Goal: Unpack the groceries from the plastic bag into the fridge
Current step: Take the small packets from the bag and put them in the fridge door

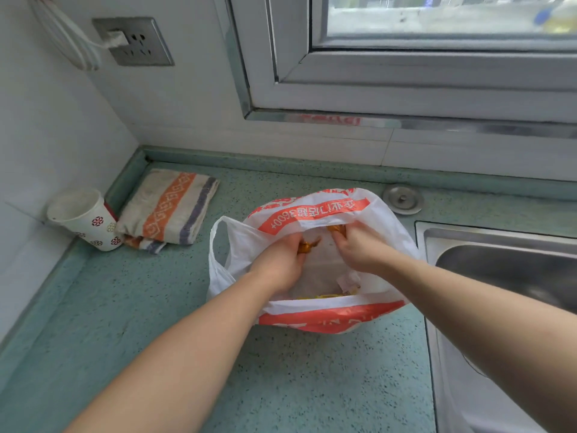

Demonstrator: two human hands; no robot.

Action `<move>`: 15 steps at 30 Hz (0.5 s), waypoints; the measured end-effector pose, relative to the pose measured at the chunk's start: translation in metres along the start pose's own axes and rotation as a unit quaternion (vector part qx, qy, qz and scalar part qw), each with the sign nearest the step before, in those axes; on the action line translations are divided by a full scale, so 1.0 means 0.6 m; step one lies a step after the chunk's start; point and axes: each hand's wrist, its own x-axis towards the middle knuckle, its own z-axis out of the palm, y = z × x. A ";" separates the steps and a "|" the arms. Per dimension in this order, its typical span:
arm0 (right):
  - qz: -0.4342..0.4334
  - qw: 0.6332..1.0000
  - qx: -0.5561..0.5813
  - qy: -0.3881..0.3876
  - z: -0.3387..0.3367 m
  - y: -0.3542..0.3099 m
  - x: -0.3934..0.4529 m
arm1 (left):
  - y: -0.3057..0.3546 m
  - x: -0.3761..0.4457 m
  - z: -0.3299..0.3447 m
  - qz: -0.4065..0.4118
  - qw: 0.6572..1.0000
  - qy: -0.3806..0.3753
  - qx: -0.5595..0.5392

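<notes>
A folded striped towel lies in the surface's left corner, a patterned paper cup tipped just beside it. A steel sink sits right, below the window; a plug fills the wall socket.

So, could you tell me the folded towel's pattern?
Cream towel with orange and purple stripes, head view.

Two bare forearms reach out from below, no sleeves reaching the wrists. The left hand and the right hand wear no gloves, rings, watch or bracelets.
</notes>
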 end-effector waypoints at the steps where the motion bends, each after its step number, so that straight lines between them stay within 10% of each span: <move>1: -0.002 1.000 0.029 0.003 -0.007 -0.008 -0.005 | 0.007 -0.004 -0.008 -0.001 1.000 0.002 -0.011; 15: -0.064 0.995 0.055 0.051 -0.104 -0.092 -0.133 | 0.091 -0.160 -0.155 0.017 0.997 0.073 0.028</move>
